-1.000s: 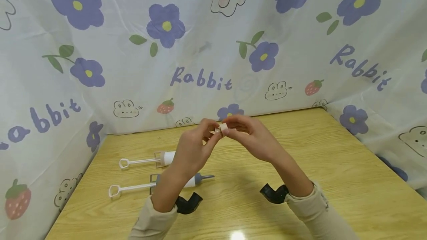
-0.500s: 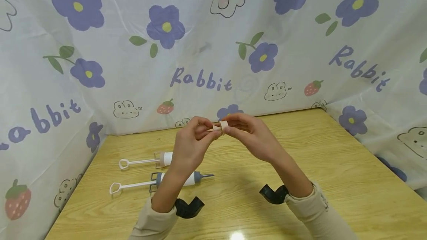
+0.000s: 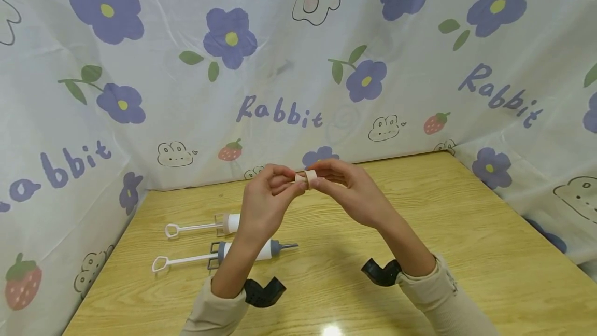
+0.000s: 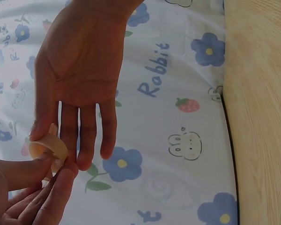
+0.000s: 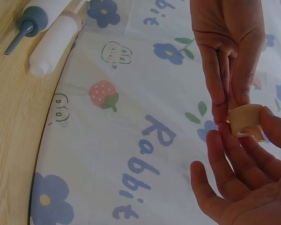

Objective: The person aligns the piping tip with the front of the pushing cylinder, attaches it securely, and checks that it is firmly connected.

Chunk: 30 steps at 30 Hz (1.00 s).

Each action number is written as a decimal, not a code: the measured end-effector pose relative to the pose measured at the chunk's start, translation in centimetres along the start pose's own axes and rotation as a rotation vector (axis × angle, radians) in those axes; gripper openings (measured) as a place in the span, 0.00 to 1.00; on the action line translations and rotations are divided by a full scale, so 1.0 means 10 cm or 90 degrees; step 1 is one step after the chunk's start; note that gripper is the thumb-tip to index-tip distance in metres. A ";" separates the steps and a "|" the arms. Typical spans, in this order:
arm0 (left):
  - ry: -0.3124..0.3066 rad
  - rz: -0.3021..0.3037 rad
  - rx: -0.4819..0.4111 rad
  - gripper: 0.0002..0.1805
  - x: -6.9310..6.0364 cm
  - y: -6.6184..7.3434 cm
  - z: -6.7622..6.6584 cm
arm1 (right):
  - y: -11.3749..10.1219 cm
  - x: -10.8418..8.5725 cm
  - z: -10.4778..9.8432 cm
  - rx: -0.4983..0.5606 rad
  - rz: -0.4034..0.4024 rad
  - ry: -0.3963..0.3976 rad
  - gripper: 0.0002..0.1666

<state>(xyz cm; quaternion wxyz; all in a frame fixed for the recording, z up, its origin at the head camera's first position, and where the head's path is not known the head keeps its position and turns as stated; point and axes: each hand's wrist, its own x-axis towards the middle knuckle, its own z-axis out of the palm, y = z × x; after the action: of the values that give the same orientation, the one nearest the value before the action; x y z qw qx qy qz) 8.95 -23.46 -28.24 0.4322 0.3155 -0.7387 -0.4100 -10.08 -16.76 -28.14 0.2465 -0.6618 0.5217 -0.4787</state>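
Above the back of the table, both hands hold a small beige ring-shaped piece (image 3: 310,179) between them. My right hand (image 3: 356,193) pinches its rounded outer wall between thumb and fingers. The right fingers lie fairly straight in the left wrist view. My left hand (image 3: 266,206) pinches the other side, where a narrower pale part shows between thumb and fingertips. In the left wrist view the beige ring (image 4: 51,145) is hollow, with the left thumb at its opening. Whether the ring and pale part are one piece, I cannot tell.
On the table's left lie two syringe-like plungers: a grey-and-white one (image 3: 268,250) with a thin nozzle, and a beige-and-white one (image 3: 231,223) behind it. The right wrist view shows the latter's white tube (image 5: 51,47) with a bare tip. A printed curtain (image 3: 298,82) encloses the back.
The left hand has turned and shifted slightly left, its fingers straightening. More of the pale part shows between the hands. The right hand keeps nearly the same place and grip.
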 end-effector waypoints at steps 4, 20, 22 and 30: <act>-0.021 0.030 -0.008 0.06 -0.01 -0.01 0.01 | 0.01 -0.01 0.00 0.003 -0.003 0.002 0.20; -0.063 0.174 0.116 0.11 0.02 -0.06 -0.08 | 0.02 -0.01 -0.01 0.008 -0.014 0.024 0.19; -0.070 0.163 0.131 0.11 0.04 -0.07 -0.13 | 0.01 -0.01 -0.02 0.015 -0.017 0.030 0.18; -0.188 -0.005 0.474 0.20 0.18 -0.36 -0.53 | -0.01 -0.03 -0.06 0.038 -0.017 0.046 0.18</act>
<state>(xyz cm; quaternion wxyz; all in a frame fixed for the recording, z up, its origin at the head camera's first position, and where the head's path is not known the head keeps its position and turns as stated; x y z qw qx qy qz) 13.34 -28.38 -29.12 0.1760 0.3908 -0.8897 -0.1570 -10.52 -16.36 -27.91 0.2404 -0.6431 0.5072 -0.5208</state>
